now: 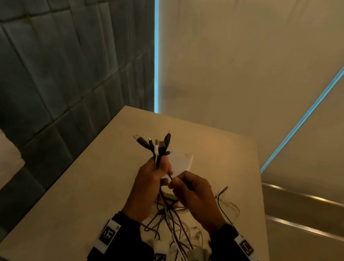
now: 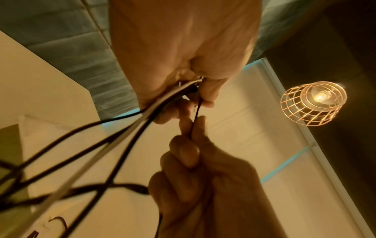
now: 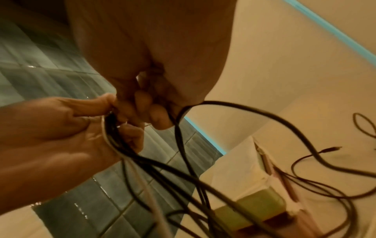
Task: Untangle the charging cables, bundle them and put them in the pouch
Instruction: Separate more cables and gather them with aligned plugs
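My left hand (image 1: 155,173) is raised over the table and grips a bunch of black and white charging cables (image 1: 169,218) just below their plugs (image 1: 157,144), which fan out above the fist. My right hand (image 1: 183,184) is right beside it and pinches one thin dark cable (image 2: 196,117) between thumb and forefinger. The rest of the cables (image 3: 183,169) hang down in loose tangled loops onto the table. A white pouch (image 1: 182,161) with a green base (image 3: 252,207) lies on the table behind and below my hands, partly hidden by them.
The beige table (image 1: 96,174) is narrow, with a grey tiled wall (image 1: 54,55) to its left and a pale wall behind. Loose cable loops (image 1: 223,197) spread to the right of my hands. A caged lamp (image 2: 313,103) hangs overhead.
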{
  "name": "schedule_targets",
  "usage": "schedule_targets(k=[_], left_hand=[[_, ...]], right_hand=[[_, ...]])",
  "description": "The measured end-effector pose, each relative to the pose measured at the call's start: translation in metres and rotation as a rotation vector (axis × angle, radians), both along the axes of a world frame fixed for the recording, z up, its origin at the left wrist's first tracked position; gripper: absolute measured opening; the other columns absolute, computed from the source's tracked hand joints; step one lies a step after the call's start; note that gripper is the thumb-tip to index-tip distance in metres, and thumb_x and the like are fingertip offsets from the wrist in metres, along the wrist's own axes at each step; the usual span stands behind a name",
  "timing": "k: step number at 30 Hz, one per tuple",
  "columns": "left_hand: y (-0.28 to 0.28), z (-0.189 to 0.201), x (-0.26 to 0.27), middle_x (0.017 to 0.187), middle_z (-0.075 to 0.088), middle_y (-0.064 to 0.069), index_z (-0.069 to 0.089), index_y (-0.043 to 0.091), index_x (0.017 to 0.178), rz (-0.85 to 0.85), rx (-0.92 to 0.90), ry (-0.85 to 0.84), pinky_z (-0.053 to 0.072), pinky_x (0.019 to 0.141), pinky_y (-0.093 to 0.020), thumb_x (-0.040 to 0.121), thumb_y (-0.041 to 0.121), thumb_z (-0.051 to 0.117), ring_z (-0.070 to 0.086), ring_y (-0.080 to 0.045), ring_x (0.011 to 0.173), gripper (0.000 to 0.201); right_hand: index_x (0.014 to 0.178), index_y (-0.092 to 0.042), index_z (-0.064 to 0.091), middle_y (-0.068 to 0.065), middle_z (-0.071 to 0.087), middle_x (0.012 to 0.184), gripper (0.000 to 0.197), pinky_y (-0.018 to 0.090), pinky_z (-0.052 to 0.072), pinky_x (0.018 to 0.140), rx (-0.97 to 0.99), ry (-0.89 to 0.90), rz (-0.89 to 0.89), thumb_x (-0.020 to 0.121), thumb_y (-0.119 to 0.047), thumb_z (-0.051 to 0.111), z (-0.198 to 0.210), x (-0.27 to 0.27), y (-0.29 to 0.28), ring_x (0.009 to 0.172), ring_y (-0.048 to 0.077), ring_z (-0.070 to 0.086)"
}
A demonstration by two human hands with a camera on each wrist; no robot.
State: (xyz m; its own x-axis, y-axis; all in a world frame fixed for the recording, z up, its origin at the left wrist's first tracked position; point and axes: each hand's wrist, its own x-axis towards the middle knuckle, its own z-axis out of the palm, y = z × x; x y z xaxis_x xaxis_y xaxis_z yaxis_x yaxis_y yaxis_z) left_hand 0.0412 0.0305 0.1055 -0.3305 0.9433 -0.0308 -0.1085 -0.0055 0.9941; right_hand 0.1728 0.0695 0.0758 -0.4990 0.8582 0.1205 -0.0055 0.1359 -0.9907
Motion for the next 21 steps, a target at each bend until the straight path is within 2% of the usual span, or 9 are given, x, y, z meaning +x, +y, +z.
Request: schedule_targets(k=[1,2,3,5,7,11,13,18,21], left_hand=[[-0.001,0.004,-0.001,0.074,0.059,-0.001,0.057,0.009,0.083,-0.007,0.016,-0.072,0.053,0.072,-0.028,0.101,0.032,0.039,0.062,-0.017,0.075,0.034],[-0.002,0.008,-0.004,0.069,0.057,-0.004,0.055,0.009,0.081,-0.015,0.034,-0.169,0.056,0.072,-0.032,0.102,0.031,0.037,0.062,-0.019,0.07,0.035],[-0.002,0.013,-0.008,0.06,0.049,-0.002,0.051,0.01,0.077,-0.02,0.06,-0.274,0.055,0.065,-0.032,0.102,0.031,0.036,0.056,-0.018,0.058,0.036],[0.0,0.024,-0.018,0.052,0.03,0.004,0.044,0.014,0.071,-0.002,0.113,-0.407,0.039,0.047,-0.025,0.101,0.033,0.037,0.03,-0.011,0.044,0.036],[0.0,0.029,-0.026,0.053,0.023,0.006,0.045,0.014,0.072,-0.001,0.132,-0.423,0.022,0.045,-0.024,0.101,0.034,0.036,0.019,-0.009,0.045,0.036],[-0.005,0.032,-0.027,0.055,0.024,0.005,0.059,0.006,0.09,-0.074,0.121,-0.342,0.023,0.048,-0.025,0.098,0.032,0.038,0.021,-0.009,0.048,0.035],[-0.007,0.035,-0.028,0.055,0.024,0.004,0.057,0.007,0.084,-0.045,0.129,-0.334,0.022,0.048,-0.026,0.099,0.031,0.038,0.022,-0.009,0.047,0.034],[-0.013,0.042,-0.036,0.052,0.024,0.006,0.044,0.013,0.071,0.055,0.149,-0.423,0.014,0.043,-0.024,0.103,0.029,0.032,0.018,-0.006,0.04,0.038],[-0.018,0.048,-0.04,0.05,0.026,0.008,0.045,0.014,0.071,0.082,0.166,-0.447,0.015,0.04,-0.021,0.102,0.03,0.033,0.019,-0.005,0.038,0.037]], right_hand=[[0.079,0.005,0.061,0.0,0.05,0.059,0.027,0.017,0.04,0.052,0.02,-0.032,0.021,0.097,-0.014,0.055,-0.005,0.003,0.001,0.05,0.006,0.045],[0.077,0.005,0.06,0.002,0.05,0.061,0.031,0.018,0.04,0.055,0.041,-0.065,0.037,0.097,-0.018,0.055,-0.011,0.007,0.001,0.052,0.006,0.046],[0.075,0.003,0.059,0.003,0.05,0.062,0.034,0.021,0.04,0.057,0.056,-0.101,0.051,0.097,-0.023,0.055,-0.02,0.011,0.0,0.055,0.008,0.046],[0.074,-0.002,0.06,0.0,0.051,0.065,0.035,0.025,0.04,0.06,0.041,-0.173,0.062,0.097,-0.027,0.054,-0.039,0.02,-0.001,0.06,0.008,0.047],[0.073,-0.009,0.063,-0.01,0.053,0.065,0.03,0.02,0.041,0.061,-0.009,-0.185,0.056,0.098,-0.021,0.052,-0.053,0.024,-0.006,0.062,0.005,0.047],[0.085,0.01,0.062,-0.009,0.051,0.065,0.03,0.012,0.037,0.056,-0.081,-0.116,0.036,0.099,-0.012,0.049,-0.071,0.016,-0.014,0.057,-0.002,0.044],[0.089,0.012,0.062,-0.007,0.053,0.067,0.029,0.011,0.036,0.054,-0.116,-0.109,0.03,0.1,-0.012,0.048,-0.081,0.013,-0.016,0.055,-0.002,0.045],[0.071,-0.022,0.059,-0.008,0.052,0.066,0.027,0.02,0.034,0.053,-0.111,-0.17,0.032,0.095,-0.033,0.05,-0.099,0.01,-0.018,0.056,0.004,0.041],[0.071,-0.034,0.06,-0.014,0.055,0.065,0.032,0.017,0.037,0.06,-0.053,-0.259,0.019,0.099,-0.022,0.048,-0.105,0.015,-0.016,0.061,0.0,0.046]])
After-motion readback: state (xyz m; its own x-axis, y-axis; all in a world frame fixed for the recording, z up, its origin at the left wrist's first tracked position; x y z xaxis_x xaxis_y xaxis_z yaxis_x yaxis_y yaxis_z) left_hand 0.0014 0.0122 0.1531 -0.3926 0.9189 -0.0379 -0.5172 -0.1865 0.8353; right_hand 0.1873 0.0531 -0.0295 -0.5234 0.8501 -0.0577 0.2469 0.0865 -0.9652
